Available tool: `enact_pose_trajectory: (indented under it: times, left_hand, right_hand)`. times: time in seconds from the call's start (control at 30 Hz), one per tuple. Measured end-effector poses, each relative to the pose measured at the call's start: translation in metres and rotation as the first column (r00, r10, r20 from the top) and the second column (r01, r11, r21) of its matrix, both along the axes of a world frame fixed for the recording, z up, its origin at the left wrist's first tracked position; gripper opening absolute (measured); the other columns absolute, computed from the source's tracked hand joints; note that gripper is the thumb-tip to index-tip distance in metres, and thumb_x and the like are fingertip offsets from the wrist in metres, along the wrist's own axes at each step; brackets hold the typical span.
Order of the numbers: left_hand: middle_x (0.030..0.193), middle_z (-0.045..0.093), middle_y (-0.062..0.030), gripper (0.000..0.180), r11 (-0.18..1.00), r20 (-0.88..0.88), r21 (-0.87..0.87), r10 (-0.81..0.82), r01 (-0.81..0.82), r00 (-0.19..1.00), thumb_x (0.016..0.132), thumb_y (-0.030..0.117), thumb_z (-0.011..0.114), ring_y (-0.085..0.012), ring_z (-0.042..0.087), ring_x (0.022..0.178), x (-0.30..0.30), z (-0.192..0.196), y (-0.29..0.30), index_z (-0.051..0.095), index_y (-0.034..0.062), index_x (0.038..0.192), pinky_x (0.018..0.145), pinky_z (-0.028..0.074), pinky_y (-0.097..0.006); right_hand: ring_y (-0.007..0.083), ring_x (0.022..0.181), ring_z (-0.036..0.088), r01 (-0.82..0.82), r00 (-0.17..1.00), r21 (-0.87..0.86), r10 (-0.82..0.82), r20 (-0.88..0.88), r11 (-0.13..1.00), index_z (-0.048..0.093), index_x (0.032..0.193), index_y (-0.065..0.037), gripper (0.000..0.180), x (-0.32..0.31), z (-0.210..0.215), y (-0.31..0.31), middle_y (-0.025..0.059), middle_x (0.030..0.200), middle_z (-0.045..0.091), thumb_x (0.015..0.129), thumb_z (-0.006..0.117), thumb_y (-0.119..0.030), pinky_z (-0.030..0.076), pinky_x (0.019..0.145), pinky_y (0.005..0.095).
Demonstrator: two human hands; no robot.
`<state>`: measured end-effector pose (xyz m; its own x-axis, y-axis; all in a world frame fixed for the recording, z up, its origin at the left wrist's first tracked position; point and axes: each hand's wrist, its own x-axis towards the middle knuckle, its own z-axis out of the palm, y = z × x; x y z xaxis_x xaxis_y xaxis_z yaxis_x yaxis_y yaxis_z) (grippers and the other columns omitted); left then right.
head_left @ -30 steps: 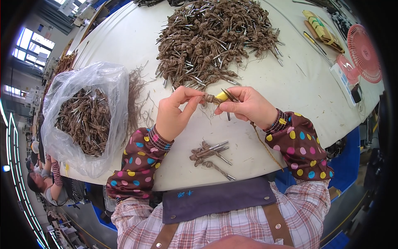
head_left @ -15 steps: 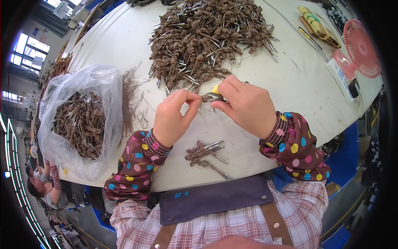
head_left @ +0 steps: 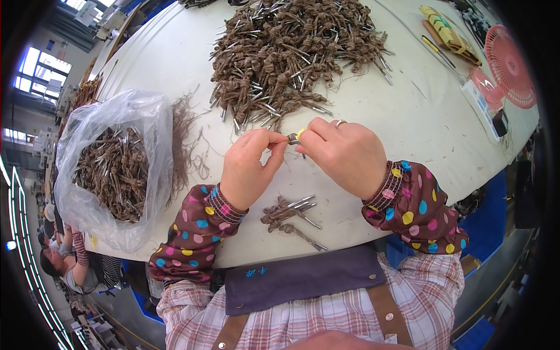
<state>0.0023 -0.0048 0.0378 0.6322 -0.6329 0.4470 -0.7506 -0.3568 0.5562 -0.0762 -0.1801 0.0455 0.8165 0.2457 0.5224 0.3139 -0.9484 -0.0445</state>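
- Left hand (head_left: 249, 166), grip pinched on brown cord (head_left: 291, 139)!
- Right hand (head_left: 348, 156), grip clamped round a yellow tool (head_left: 300, 134)!
- Cord pile (head_left: 286, 64), twelve o'clock; plastic bag (head_left: 158, 157), nine o'clock!

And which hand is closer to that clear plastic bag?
Left: the left hand is to the right of the plastic bag, not touching it; the right hand is farther right, past the left one.

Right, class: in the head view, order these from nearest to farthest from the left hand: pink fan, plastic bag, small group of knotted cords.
1. Small group of knotted cords, below and right of the left hand.
2. Plastic bag, to the hand's left.
3. Pink fan, at the far right.
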Motion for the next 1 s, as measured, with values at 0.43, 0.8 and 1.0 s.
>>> enact_pose_trajectory:
  times: [0.43,0.8,1.0]
  left_hand:
    - [0.075,0.061,-0.0087,0.009,1.000,0.082,-0.007,-0.020,0.021,0.996,0.076,-0.002,0.065,-0.0253,0.062,0.071,-0.001,-0.001,-0.002,0.060,0.0020,0.083,0.085,0.053,-0.036]
    - [0.077,0.064,-0.0053,0.006,0.988,-0.385,-0.153,-0.026,-0.036,0.922,0.084,0.005,0.063,-0.0145,0.061,0.071,0.002,-0.005,0.007,0.060,0.0011,0.088,0.077,0.050,-0.029]
    - [0.090,0.062,-0.0044,0.014,0.909,-0.750,-0.415,-0.321,-0.033,0.578,0.093,0.010,0.055,-0.0101,0.058,0.082,0.013,-0.008,0.013,0.054,-0.0019,0.100,0.078,0.047,-0.024]
  right_hand:
    - [0.0141,0.054,0.050,0.046,0.997,-0.032,-0.043,0.067,0.998,0.052,0.076,-0.011,0.019,-0.003,0.000,0.004,-0.0004,0.072,0.047,0.074,0.067,-0.023,0.041,0.048,0.0271]
    - [0.0151,0.055,0.052,-0.063,0.998,0.480,0.068,0.007,0.875,0.058,0.088,-0.006,0.028,0.007,-0.008,-0.011,0.0030,0.080,0.056,0.073,0.074,-0.024,0.043,0.049,0.0252]
    - [0.0038,0.054,0.039,0.089,0.881,0.835,0.348,-0.320,0.543,0.060,0.097,-0.002,0.029,0.012,-0.013,-0.014,-0.0024,0.073,0.056,0.077,0.074,-0.018,0.036,0.050,0.0191]
